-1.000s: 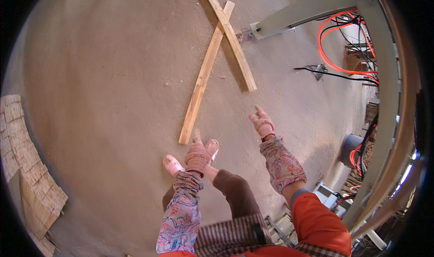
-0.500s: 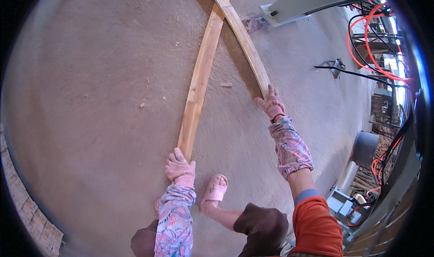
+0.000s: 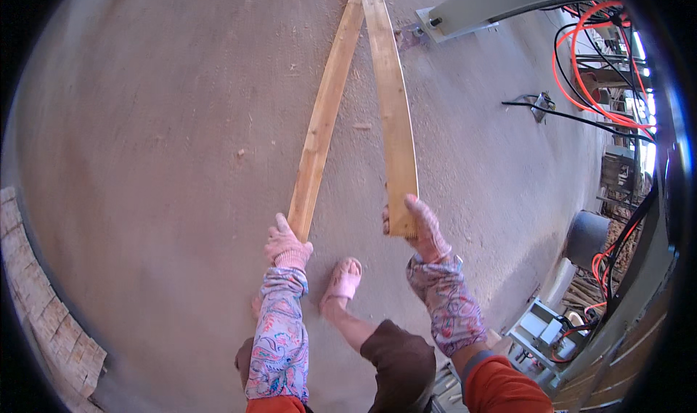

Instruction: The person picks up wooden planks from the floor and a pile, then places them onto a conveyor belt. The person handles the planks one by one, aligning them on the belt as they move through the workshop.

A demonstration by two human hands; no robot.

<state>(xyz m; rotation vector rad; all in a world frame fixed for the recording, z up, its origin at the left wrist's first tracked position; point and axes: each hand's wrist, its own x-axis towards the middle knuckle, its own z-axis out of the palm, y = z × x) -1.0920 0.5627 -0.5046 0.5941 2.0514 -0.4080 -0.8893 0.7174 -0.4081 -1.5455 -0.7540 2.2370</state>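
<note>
Two long wooden boards form a narrow inverted V, their far ends close together at the top of the view. My left hand [image 3: 285,241], in a pink work glove, is closed round the near end of the left wooden board [image 3: 323,128]. The near end of the right wooden board [image 3: 392,115] is in my gloved right hand [image 3: 424,231], thumb over the broad face and fingers partly hidden under it. That board shows its wide side and a jagged, toothed end.
Wood chips lie scattered on the concrete floor [image 3: 189,195]. A grey machine leg [image 3: 501,10] stands at upper right, with orange hoses [image 3: 570,64] and black cables beside it. A dark bucket [image 3: 587,239] is at right; stacked wood blocks [image 3: 51,311] line the lower left.
My right hand has drawn its board nearer and turned it from its narrow edge to its broad face. The boards no longer cross as widely; my left hand has shifted slightly.
</note>
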